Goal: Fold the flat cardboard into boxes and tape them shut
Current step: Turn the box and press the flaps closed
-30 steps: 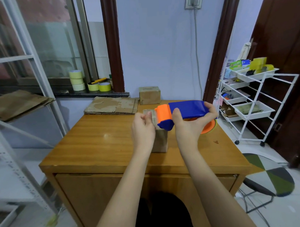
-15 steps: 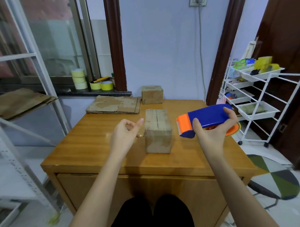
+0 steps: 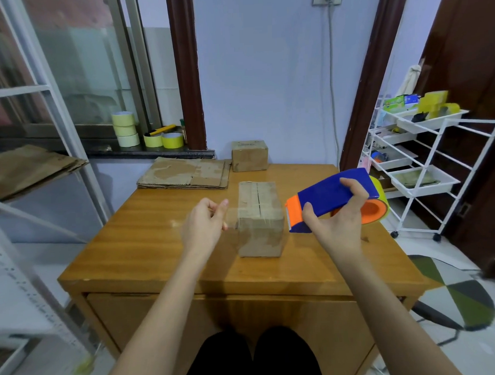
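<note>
Fingers [image 3: 356,193] curl round glossy blue-orange tape dispenser [image 3: 336,197] — boxy cardboard box [image 3: 260,219] beside.

Even soft daylight, wide-angle edge bending, slight blur.

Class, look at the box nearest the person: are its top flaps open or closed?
Closed: the near box has both top flaps lying flat, meeting at a centre seam.

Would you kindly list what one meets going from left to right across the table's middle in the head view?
Left hand pinching a clear tape strip → cardboard box → tape dispenser gripped by the right hand.
</note>
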